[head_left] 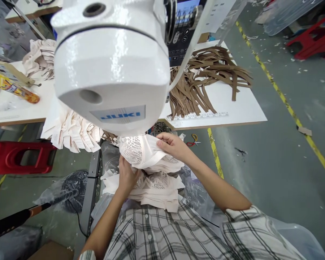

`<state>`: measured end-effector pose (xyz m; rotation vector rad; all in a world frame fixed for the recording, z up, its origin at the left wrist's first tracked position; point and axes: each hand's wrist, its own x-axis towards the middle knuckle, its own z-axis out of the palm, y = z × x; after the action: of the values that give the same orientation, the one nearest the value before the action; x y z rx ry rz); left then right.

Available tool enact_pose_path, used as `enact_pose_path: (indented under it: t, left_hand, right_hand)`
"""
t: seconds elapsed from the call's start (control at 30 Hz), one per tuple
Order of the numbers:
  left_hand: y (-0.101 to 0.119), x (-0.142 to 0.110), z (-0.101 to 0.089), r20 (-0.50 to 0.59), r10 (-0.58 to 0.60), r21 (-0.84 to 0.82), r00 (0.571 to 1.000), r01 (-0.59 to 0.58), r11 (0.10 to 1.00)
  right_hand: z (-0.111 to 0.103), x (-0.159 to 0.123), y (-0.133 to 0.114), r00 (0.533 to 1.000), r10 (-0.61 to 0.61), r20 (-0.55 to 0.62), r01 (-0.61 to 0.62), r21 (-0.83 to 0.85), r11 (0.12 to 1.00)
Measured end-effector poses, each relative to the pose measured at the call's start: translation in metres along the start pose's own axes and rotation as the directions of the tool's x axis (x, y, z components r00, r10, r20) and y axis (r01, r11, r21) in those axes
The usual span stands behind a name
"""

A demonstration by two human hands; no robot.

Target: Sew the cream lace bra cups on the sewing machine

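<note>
A white Juki sewing machine head (111,65) fills the upper middle of the view. Just below it, a cream piece with a perforated pattern (141,151) is lit by the machine's lamp. My right hand (173,144) pinches the right edge of this piece from above. My left hand (127,175) grips the piece from below, fingers curled into its underside. Under both hands a stack of similar cream pieces (151,191) rests on my lap, above my plaid shirt.
Brown strips (203,79) lie heaped on the white table (233,108), a ruler (197,116) along its front edge. More cream pieces (70,131) hang left of the machine. Small scissors (192,141) lie below the table. A red stool (18,157) stands left.
</note>
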<state>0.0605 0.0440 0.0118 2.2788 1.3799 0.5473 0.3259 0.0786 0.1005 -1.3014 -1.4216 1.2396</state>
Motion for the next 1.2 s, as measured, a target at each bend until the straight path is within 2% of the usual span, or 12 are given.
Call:
enact_pose_path:
  t: [0.2, 0.33, 0.5, 0.63, 0.7, 0.77, 0.83, 0.93, 1.0, 1.07, 1.13, 1.2]
  left_hand:
    - [-0.031, 0.021, -0.006, -0.124, 0.042, 0.071, 0.991, -0.034, 0.997]
    - [-0.016, 0.028, -0.016, -0.239, 0.026, 0.099, 0.971, -0.002, 0.995]
    - [0.005, 0.01, -0.011, 0.18, 0.077, 0.103, 0.981, -0.096, 0.99]
    - [-0.003, -0.028, -0.015, 0.418, -0.27, 0.367, 0.867, 0.11, 0.924]
    - [-0.004, -0.041, -0.02, 0.492, -0.294, 0.404, 0.819, 0.084, 0.911]
    - [0.001, -0.047, -0.028, 0.503, -0.251, 0.405, 0.827, 0.03, 0.914]
    - [0.014, -0.051, -0.042, 0.466, -0.207, 0.42, 0.86, -0.009, 0.907]
    - [0.039, -0.058, -0.073, 0.346, -0.01, 0.295, 0.938, -0.098, 0.951]
    - [0.051, -0.058, -0.094, 0.257, 0.089, 0.138, 0.962, -0.127, 0.982]
    - [0.055, -0.049, -0.107, 0.186, 0.042, -0.076, 0.982, -0.028, 0.997]
    - [0.052, -0.035, -0.108, 0.221, -0.084, -0.349, 0.972, 0.159, 0.924]
    - [0.045, -0.021, -0.097, 0.407, -0.121, -0.574, 0.905, 0.356, 0.737]
  right_hand:
    - [-0.021, -0.027, -0.008, 0.999, 0.034, -0.022, -0.037, -0.171, 0.985]
    - [-0.067, -0.064, 0.011, 0.96, 0.129, -0.248, -0.202, -0.299, 0.933]
    - [-0.105, -0.089, 0.073, 0.893, 0.244, -0.379, -0.445, -0.655, 0.611]
    - [-0.074, -0.086, 0.097, 0.944, -0.05, -0.327, -0.209, -0.708, 0.675]
    - [-0.039, -0.08, 0.088, 0.953, -0.181, -0.243, -0.027, -0.665, 0.747]
    - [0.002, -0.072, 0.07, 0.954, -0.265, -0.141, 0.119, -0.633, 0.765]
    - [0.042, -0.066, 0.053, 0.958, -0.228, 0.172, 0.282, -0.435, 0.855]
    - [0.085, -0.063, 0.034, 0.84, -0.064, 0.54, 0.252, -0.283, 0.926]
    - [0.095, -0.066, 0.024, 0.689, 0.072, 0.721, 0.125, -0.216, 0.968]
    - [0.091, -0.072, 0.012, 0.613, 0.065, 0.787, -0.002, -0.08, 0.997]
    - [0.075, -0.08, -0.006, 0.653, -0.056, 0.756, -0.023, 0.094, 0.995]
    - [0.055, -0.087, -0.028, 0.679, -0.157, 0.718, 0.041, 0.177, 0.983]
